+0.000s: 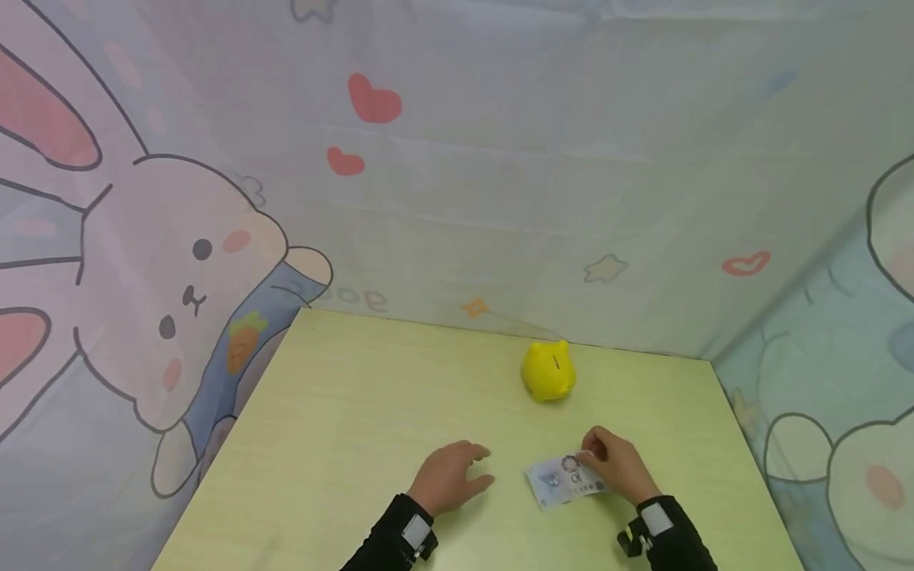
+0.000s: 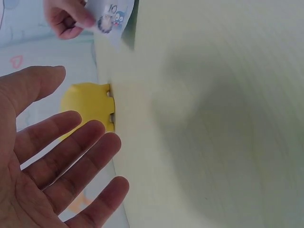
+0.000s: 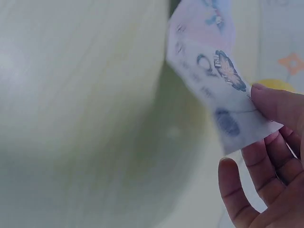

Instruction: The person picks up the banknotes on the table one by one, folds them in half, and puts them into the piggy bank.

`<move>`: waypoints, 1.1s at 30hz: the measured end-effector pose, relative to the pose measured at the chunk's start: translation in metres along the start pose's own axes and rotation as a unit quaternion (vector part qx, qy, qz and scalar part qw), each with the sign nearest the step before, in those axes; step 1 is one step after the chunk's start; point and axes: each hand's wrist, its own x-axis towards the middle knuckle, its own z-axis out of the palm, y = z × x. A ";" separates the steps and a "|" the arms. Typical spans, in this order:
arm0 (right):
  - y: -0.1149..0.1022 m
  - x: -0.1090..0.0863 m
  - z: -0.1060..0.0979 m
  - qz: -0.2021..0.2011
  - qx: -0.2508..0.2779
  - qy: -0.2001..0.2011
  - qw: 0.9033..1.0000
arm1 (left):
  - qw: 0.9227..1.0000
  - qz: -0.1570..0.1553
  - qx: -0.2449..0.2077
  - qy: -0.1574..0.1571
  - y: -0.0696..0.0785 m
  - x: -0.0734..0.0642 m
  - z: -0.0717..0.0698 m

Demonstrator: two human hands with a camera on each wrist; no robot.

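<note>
My right hand (image 1: 620,464) pinches one corner of a toy banknote (image 1: 560,481) between thumb and fingers, above the table. In the right wrist view the banknote (image 3: 204,61) is pale, printed with small pictures, and bends along its length. To its left, my left hand (image 1: 450,477) hovers over the table with nothing in it, its fingers spread apart in the left wrist view. A yellow piggy bank (image 1: 548,371) with a dark slot stands beyond both hands. Its short feet show in the left wrist view, where my left fingers partly cover the piggy bank (image 2: 88,102).
The pale wooden table (image 1: 343,412) ends at a cloth backdrop (image 1: 500,159) printed with hearts, stars and a large rabbit. More printed cloth (image 1: 821,357) borders the right side. Each wrist wears a dark band with a small device.
</note>
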 end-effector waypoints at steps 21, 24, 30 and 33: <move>-0.109 -0.030 -0.013 -0.183 0.097 0.115 0.972 | 0.989 -0.012 -0.146 0.034 -0.012 0.005 -0.041; -0.114 -0.030 -0.014 -0.183 0.110 0.121 0.969 | 0.976 -0.015 -0.214 0.027 -0.017 0.005 -0.036; -0.121 -0.031 -0.018 -0.182 0.135 0.125 0.966 | 0.945 -0.046 -0.322 0.025 -0.023 0.010 -0.019; -0.124 -0.031 -0.019 -0.182 0.145 0.125 0.964 | 0.935 -0.058 -0.349 0.039 -0.021 0.012 -0.015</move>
